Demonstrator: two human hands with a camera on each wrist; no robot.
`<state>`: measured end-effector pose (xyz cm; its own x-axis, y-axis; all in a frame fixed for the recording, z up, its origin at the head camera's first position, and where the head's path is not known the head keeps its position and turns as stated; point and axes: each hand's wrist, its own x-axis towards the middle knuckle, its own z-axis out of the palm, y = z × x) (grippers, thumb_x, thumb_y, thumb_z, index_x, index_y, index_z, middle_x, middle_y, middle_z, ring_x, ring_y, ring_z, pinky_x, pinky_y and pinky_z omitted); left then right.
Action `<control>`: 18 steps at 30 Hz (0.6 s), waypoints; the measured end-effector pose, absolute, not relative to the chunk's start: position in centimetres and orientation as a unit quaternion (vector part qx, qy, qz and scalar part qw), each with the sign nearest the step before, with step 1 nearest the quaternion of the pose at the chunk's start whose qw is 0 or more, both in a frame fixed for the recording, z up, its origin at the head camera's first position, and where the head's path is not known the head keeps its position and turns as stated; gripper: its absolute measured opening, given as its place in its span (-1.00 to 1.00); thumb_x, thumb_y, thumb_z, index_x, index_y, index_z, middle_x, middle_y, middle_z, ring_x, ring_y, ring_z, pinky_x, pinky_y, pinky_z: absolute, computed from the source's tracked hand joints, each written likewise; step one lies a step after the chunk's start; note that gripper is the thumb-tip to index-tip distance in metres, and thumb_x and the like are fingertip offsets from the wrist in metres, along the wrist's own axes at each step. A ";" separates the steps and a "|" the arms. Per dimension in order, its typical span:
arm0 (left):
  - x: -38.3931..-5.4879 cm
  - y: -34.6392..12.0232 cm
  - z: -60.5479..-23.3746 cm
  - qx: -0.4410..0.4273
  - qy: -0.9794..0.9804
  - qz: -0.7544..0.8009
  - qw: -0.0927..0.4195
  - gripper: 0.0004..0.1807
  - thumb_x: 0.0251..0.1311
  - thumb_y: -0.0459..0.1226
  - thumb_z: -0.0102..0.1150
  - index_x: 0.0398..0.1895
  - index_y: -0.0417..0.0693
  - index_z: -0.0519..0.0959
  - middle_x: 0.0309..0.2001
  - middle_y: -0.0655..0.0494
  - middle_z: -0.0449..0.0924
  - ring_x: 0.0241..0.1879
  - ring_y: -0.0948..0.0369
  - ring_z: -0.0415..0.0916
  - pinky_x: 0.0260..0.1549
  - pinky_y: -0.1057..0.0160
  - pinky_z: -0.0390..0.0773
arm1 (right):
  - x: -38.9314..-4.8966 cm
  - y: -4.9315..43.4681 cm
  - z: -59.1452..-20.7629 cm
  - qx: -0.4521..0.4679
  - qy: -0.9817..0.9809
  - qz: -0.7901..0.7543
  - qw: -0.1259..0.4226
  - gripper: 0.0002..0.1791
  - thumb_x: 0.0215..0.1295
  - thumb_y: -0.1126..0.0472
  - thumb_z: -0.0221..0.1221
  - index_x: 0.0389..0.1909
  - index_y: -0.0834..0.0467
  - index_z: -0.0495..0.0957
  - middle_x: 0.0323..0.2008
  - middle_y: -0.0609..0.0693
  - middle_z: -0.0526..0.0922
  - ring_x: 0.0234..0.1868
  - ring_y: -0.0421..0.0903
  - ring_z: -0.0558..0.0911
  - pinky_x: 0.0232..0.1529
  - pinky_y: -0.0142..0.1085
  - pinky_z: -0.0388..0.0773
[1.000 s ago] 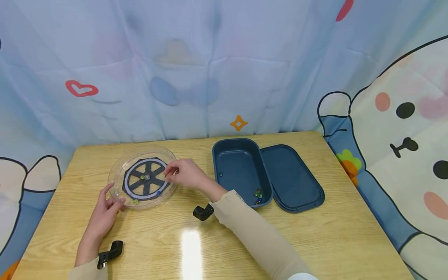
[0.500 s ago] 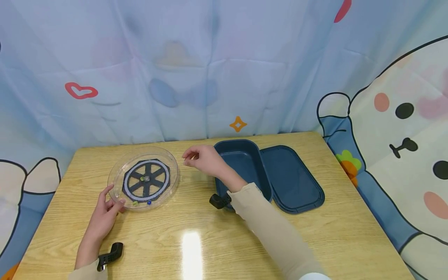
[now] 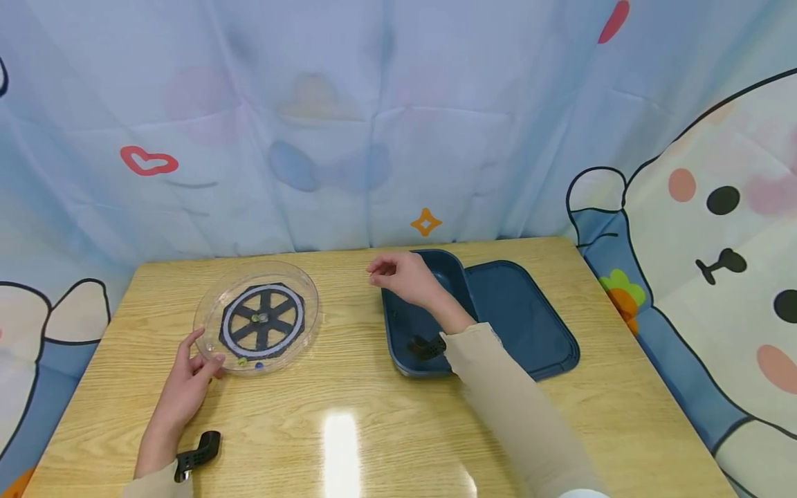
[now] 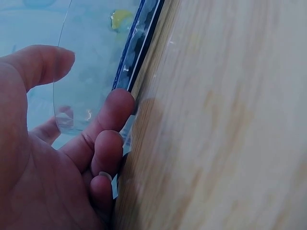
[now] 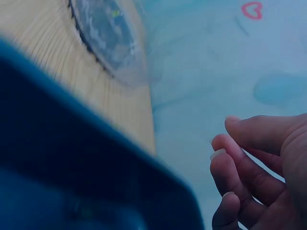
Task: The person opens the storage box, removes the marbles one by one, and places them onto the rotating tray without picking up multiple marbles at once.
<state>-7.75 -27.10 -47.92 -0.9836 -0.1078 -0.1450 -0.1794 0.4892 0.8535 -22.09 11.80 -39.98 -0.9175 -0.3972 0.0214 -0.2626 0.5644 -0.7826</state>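
Note:
A clear round dish [image 3: 213,308] with a dark six-spoked wheel pattern in its base stands at the table's left. My left hand [image 3: 182,391] grips its near-left rim, the thumb [image 4: 60,64] over the clear wall and the fingers outside and below. Inside lie a yellow-green marble [image 3: 242,361] and a blue marble [image 3: 259,365] near the front, and a green marble [image 3: 254,318] beside the hub. My right hand [image 3: 407,279] is above the left side of a dark blue box [image 3: 401,332], fingers loosely curled. Nothing shows between its fingertips in the right wrist view.
The box's dark blue lid [image 3: 529,318] lies flat against the box's right side. My right forearm and wrist camera [image 3: 427,347] cover much of the box's inside. A patterned curtain [image 3: 349,138] hangs behind the wooden table [image 3: 280,429].
My right hand has moved right, from the dish to above the box. Inside the dish, the blue marble has rolled left along the front toward the yellow-green one. My left hand has stayed put.

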 end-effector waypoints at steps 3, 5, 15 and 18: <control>-7.7 -27.1 -48.1 -0.085 0.863 0.497 0.040 -0.21 0.53 -0.09 -0.05 0.59 -0.10 -0.21 -0.35 -0.03 0.58 -0.47 0.23 0.27 -0.29 0.25 0.20 | -22.5 13.0 -40.6 -0.180 0.882 -0.428 0.082 -0.86 0.36 0.18 0.27 -0.10 0.07 0.69 -0.25 -0.08 0.67 -0.23 -0.12 0.62 -0.15 -0.18 0.55; -7.7 -27.2 -48.2 -0.084 0.863 0.496 0.042 -0.21 0.53 -0.08 -0.06 0.59 -0.09 -0.22 -0.34 -0.02 0.58 -0.47 0.23 0.28 -0.29 0.25 0.20 | -22.6 13.7 -41.0 -0.176 0.882 -0.428 0.085 -0.85 0.36 0.18 0.28 -0.10 0.08 0.69 -0.24 -0.06 0.68 -0.21 -0.11 0.62 -0.14 -0.16 0.56; -7.9 -27.3 -48.2 -0.081 0.860 0.502 0.042 -0.21 0.53 -0.08 -0.06 0.59 -0.07 -0.23 -0.34 -0.02 0.57 -0.47 0.23 0.28 -0.28 0.25 0.18 | -23.4 16.1 -42.5 -0.169 0.886 -0.398 0.165 -0.84 0.32 0.20 0.32 -0.12 0.11 0.69 -0.15 -0.04 0.69 -0.19 -0.10 0.63 -0.14 -0.15 0.54; -7.9 -27.2 -48.2 -0.082 0.860 0.501 0.042 -0.21 0.53 -0.08 -0.06 0.59 -0.07 -0.23 -0.34 -0.02 0.57 -0.49 0.22 0.25 -0.29 0.24 0.18 | -23.4 16.2 -42.8 -0.173 0.876 -0.401 0.207 -0.79 0.29 0.26 0.32 -0.07 0.18 0.68 -0.15 0.00 0.70 -0.19 -0.09 0.65 -0.12 -0.16 0.54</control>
<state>-7.88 -27.23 -48.18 -0.9831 -0.0982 -0.1543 -0.1827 0.4841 0.8557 -23.41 16.24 -42.80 -0.8545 -0.4686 -0.2243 -0.1366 0.6194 -0.7731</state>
